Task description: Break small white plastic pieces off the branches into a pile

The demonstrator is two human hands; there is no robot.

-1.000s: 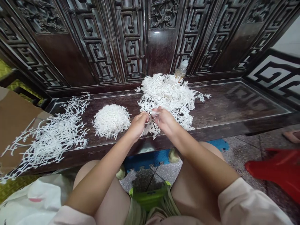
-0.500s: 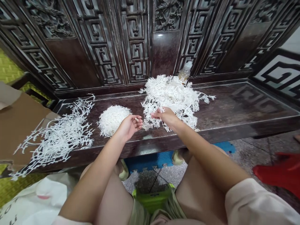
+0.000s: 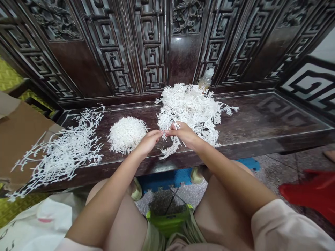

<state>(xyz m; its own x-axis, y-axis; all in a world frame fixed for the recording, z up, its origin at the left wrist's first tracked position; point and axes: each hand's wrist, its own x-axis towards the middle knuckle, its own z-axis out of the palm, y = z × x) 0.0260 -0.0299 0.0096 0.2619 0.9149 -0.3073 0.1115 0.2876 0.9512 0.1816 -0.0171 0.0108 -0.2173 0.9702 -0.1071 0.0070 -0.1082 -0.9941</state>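
My right hand (image 3: 183,134) is closed around a white plastic branch (image 3: 171,149), whose lower end hangs toward the bench's front edge. My left hand (image 3: 150,142) pinches a small white sprig at that branch, its fingertips almost meeting the right thumb. Just behind my right hand rises a big heap of white branched plastic pieces (image 3: 190,101). Left of my left hand sits a rounded pile of small white sprigs (image 3: 127,134). Farther left lies a tangle of bare white plastic stems (image 3: 69,150), partly over cardboard.
All piles rest on a dark wooden bench (image 3: 251,127) with a carved back (image 3: 180,57). A clear bottle (image 3: 206,78) with a white cap stands behind the big heap. Cardboard (image 3: 28,136) is at the left, a white bag (image 3: 39,219) below it, and a red plastic item (image 3: 309,191) at the right.
My left hand has moved right and its spread fingers have closed in a pinch at the branch. The branch in my right hand now hangs lower toward the front edge.
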